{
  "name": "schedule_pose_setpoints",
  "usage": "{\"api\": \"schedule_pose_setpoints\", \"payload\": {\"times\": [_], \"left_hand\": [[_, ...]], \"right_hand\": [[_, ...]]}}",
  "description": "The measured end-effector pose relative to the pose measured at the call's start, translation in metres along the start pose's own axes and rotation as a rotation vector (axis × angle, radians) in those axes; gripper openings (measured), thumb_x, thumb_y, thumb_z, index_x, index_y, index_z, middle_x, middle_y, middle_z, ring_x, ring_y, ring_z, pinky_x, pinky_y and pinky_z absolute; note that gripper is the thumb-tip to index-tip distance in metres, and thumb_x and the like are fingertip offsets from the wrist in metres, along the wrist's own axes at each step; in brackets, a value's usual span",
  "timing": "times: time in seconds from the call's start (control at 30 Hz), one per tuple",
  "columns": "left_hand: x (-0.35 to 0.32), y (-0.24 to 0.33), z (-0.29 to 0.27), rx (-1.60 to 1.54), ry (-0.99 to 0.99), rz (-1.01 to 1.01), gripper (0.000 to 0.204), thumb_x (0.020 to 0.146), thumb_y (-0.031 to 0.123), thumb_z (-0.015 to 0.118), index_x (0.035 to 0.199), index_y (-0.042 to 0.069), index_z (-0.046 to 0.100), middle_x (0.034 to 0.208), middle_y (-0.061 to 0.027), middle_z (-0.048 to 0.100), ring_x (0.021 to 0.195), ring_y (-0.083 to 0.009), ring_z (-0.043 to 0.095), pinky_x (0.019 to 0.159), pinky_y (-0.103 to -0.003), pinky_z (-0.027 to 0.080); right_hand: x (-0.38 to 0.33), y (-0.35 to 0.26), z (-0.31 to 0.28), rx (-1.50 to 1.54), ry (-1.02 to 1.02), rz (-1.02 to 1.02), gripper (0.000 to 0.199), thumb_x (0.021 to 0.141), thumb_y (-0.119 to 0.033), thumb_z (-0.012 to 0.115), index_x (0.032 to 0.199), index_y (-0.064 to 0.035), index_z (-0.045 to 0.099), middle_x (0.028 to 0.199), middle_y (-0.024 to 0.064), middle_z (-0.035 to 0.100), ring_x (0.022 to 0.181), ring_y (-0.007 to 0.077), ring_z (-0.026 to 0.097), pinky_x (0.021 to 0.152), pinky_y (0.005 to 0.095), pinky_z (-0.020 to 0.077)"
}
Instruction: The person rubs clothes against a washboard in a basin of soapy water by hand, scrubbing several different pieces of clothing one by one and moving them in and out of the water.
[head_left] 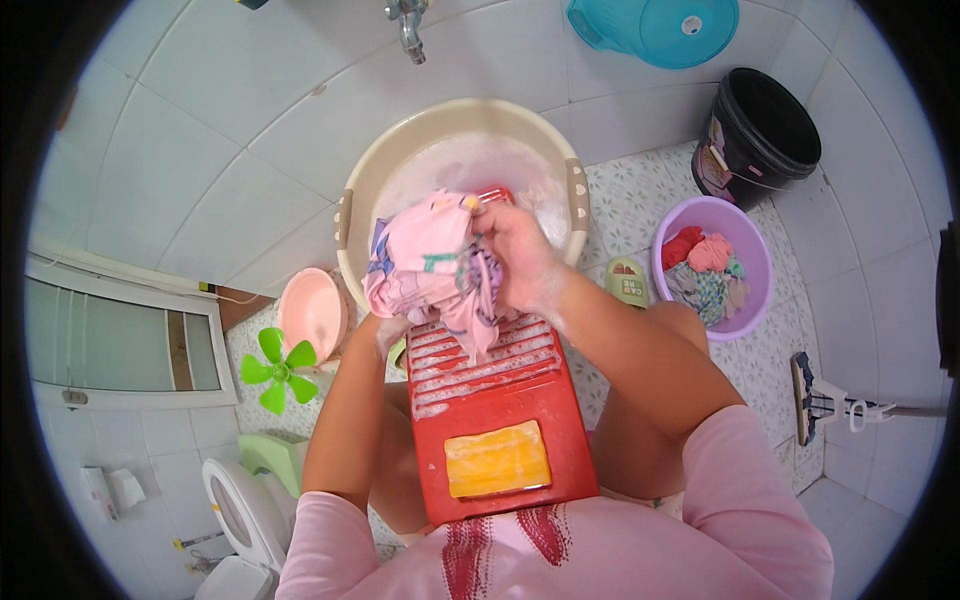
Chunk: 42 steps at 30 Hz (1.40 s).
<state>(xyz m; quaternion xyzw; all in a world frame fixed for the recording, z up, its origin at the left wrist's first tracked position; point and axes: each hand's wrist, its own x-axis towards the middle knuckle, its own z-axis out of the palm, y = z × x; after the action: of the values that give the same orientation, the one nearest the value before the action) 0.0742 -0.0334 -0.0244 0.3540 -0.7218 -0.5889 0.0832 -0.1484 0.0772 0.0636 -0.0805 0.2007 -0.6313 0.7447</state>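
A wet pink patterned garment (425, 250) is bunched up over the top of a red washboard (500, 390) and the near rim of a cream basin (440, 115). My right hand (520, 255), with suds on its wrist, is closed on the garment's right side. My left hand (393, 330) is under the garment's left side and bears it; the cloth hides its fingers. Foam coats the washboard's ridges. On its flat lower part, near my body, lies a yellow bar of soap (497, 459). Suds fill the basin, with some cloth in the water.
A purple basin (763, 270) with clothes and a black bucket (745, 135) stand at the right. At the left are a pink basin (312, 310), green fan blades (277, 372) and a toilet (240, 510). A tap (408, 30) juts from the wall.
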Motion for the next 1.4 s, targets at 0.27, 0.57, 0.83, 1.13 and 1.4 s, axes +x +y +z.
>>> {"api": "schedule_pose_setpoints", "payload": {"times": [0.27,0.57,0.83,1.13,1.4], "left_hand": [[-0.018,0.05,0.007,-0.935,0.159,0.078,0.051,0.078,0.005,0.062,0.127,0.002,0.049,0.118,-0.0088,0.06,0.109,-0.0235,0.058,0.096,-0.041,0.048],[-0.033,0.071,0.013,-0.565,-0.036,0.082,0.083,0.065,0.008,0.071,0.139,0.001,0.034,0.134,-0.0109,0.048,0.125,-0.0257,0.046,0.107,-0.039,0.034],[-0.014,0.069,0.018,-1.252,-0.299,-0.12,0.063,0.09,0.036,0.056,0.14,0.004,0.037,0.139,-0.0132,0.045,0.127,-0.028,0.045,0.107,-0.045,0.035],[-0.027,0.09,0.02,-0.346,0.182,0.015,0.028,0.084,-0.001,0.056,0.109,0.01,0.051,0.105,-0.0033,0.054,0.101,-0.0164,0.054,0.09,-0.031,0.045],[-0.058,0.088,0.055,0.509,0.319,0.289,0.031,0.083,0.019,0.063,0.106,0.002,0.053,0.123,-0.0182,0.041,0.113,-0.0324,0.045,0.095,-0.039,0.038]], "right_hand": [[0.014,-0.024,-0.028,-0.276,0.119,-0.066,0.033,0.086,-0.021,0.049,0.109,0.0006,0.06,0.108,0.0131,0.065,0.101,0.0232,0.062,0.092,0.0393,0.0476],[0.002,-0.004,-0.024,-0.272,-0.018,-0.035,0.037,0.083,-0.008,0.045,0.116,0.0027,0.055,0.113,0.014,0.062,0.103,0.0238,0.061,0.093,0.0391,0.0477],[0.008,-0.004,-0.028,0.006,-0.123,-0.069,0.038,0.083,-0.015,0.05,0.118,-0.0002,0.056,0.114,0.0137,0.062,0.106,0.0238,0.06,0.096,0.0392,0.0469],[-0.006,-0.04,-0.037,-0.753,0.153,-0.117,0.033,0.087,-0.01,0.048,0.116,0.0012,0.056,0.108,0.0106,0.062,0.096,0.0198,0.063,0.082,0.0356,0.0523],[-0.011,0.001,-0.048,-1.774,0.095,-0.576,0.029,0.081,-0.032,0.069,0.088,-0.0054,0.062,0.086,0.0109,0.058,0.077,0.0222,0.061,0.064,0.036,0.0498]]}}
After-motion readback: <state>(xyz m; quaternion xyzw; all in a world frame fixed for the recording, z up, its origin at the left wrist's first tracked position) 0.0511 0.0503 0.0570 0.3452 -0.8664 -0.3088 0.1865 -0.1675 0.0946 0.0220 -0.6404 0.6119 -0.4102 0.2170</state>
